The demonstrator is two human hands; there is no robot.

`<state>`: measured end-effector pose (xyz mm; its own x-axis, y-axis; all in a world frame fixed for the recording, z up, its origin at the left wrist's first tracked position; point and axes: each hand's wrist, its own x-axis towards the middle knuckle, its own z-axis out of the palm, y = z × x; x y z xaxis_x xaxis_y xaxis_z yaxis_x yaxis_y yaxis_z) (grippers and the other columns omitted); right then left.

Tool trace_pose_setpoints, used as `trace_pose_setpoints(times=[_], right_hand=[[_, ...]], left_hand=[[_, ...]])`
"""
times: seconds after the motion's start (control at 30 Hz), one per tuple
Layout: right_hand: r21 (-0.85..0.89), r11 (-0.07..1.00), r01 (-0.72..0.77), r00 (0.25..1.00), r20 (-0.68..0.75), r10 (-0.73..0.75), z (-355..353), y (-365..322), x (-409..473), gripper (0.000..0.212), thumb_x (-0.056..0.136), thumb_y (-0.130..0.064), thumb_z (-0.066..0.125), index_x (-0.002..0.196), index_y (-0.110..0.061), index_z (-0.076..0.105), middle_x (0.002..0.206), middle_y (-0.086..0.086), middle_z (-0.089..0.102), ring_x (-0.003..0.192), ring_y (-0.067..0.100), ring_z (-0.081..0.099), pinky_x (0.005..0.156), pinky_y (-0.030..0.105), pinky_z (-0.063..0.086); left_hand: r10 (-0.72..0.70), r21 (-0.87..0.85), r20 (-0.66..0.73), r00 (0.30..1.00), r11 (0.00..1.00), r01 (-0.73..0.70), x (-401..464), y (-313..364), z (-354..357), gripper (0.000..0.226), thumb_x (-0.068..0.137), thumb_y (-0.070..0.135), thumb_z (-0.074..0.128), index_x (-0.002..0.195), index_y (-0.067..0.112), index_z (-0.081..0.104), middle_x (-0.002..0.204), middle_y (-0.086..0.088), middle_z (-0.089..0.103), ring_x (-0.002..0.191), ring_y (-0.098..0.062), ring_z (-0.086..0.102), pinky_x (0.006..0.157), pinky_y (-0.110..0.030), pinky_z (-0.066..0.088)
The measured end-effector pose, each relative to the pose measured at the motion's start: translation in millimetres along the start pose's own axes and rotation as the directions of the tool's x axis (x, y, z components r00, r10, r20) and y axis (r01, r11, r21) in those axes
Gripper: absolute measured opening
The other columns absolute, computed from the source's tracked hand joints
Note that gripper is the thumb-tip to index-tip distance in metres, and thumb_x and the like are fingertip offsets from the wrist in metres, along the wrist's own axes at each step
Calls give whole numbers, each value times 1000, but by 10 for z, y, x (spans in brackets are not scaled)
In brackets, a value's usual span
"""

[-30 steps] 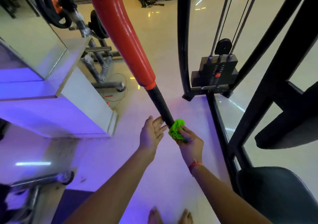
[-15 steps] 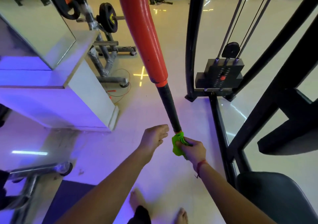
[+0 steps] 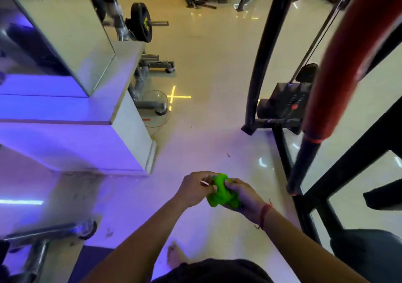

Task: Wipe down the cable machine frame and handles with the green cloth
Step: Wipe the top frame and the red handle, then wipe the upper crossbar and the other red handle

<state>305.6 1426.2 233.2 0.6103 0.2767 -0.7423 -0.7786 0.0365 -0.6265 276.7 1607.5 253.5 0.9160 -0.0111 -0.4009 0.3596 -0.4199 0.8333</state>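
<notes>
Green crumpled cloth (image 3: 219,192), bunched between both hands, above the glossy pale tiled floor (image 3: 206,69) and well apart from the machine. Left hand (image 3: 196,188) curled at the cloth's left edge, fingertips pinching a fold of it. Right hand (image 3: 242,197), with a red thread band at the wrist, wrapped under and around the cloth's right side, fingers curled into the fabric. Red padded bar with a black grip end (image 3: 304,165) hung slanted at the right, touched by neither hand. Black curved steel frame upright (image 3: 258,65) stood beyond it, with the dark weight stack (image 3: 285,104) and its cables just beside. Black padded seat (image 3: 367,254) at the lower right corner. Pale boxed ledge below a mirror (image 3: 121,122) at the left, lit violet. 1 black weight plate on a bar (image 3: 141,23) further back.
</notes>
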Motion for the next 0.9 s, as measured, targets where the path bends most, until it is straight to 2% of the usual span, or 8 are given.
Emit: trace_pose_setpoints(times=[0.2,0.3,0.37,0.47,0.6,0.73,0.8,0.9], right_hand=[[20,998,56,997,55,-57,563,-307,256,42,93,-2,55,126,-27,61,120,12,63,100,28,65,74,38,60],[112,991,71,996,53,-77,667,-476,411,53,90,4,51,127,-32,62,131,13,61,108,30,65,81,39,61],[189,979,79,995,51,-90,689,-648,562,54,91,4,49,129,-32,61,133,14,60,107,30,65,82,38,61],[236,969,68,994,62,-85,693,-867,723,54,92,1,50,132,-34,58,132,14,62,106,34,68,78,38,60],[67,993,94,996,-7,-94,664,-1235,970,52,90,-11,60,133,-40,54,121,15,71,104,36,72,90,47,58],[-197,975,101,986,-107,-124,638,-1561,1070,72,69,-29,70,133,-48,46,118,9,72,118,32,64,103,52,47],[-235,961,143,979,-106,-172,613,-1721,1103,81,70,-20,72,143,-37,40,127,6,66,123,31,58,98,43,44],[-128,966,224,967,-94,-236,551,-1926,1157,97,61,-19,74,148,-33,34,137,-6,52,122,19,51,108,47,29]], left_hand=[[-60,-59,-136,989,997,52,328,-219,-555,16,92,26,68,107,24,62,105,6,69,95,-12,65,75,-17,50],[-34,-212,-40,999,977,24,539,-204,-744,22,87,25,75,102,24,58,108,-2,70,91,-17,71,72,-33,58],[14,-201,76,997,980,2,773,-189,-875,28,79,19,84,102,18,66,109,-3,71,90,-17,74,64,-28,57],[79,-60,47,996,995,-76,1101,-93,-1025,23,79,11,83,99,15,75,95,-2,76,78,-8,73,65,-23,55],[119,18,-18,993,993,-118,1720,140,-1238,8,93,25,68,91,28,75,76,13,70,72,-5,61,67,-20,46],[73,-54,-44,996,996,-76,2222,464,-1398,13,98,23,60,98,25,72,95,3,73,96,-20,66,86,-38,53],[120,-6,15,993,993,-120,2414,664,-1431,14,100,25,57,101,26,71,98,4,72,98,-20,65,89,-37,51],[214,97,191,958,967,-235,2668,919,-1444,16,102,27,55,105,32,69,101,8,70,98,-13,63,89,-32,50]])
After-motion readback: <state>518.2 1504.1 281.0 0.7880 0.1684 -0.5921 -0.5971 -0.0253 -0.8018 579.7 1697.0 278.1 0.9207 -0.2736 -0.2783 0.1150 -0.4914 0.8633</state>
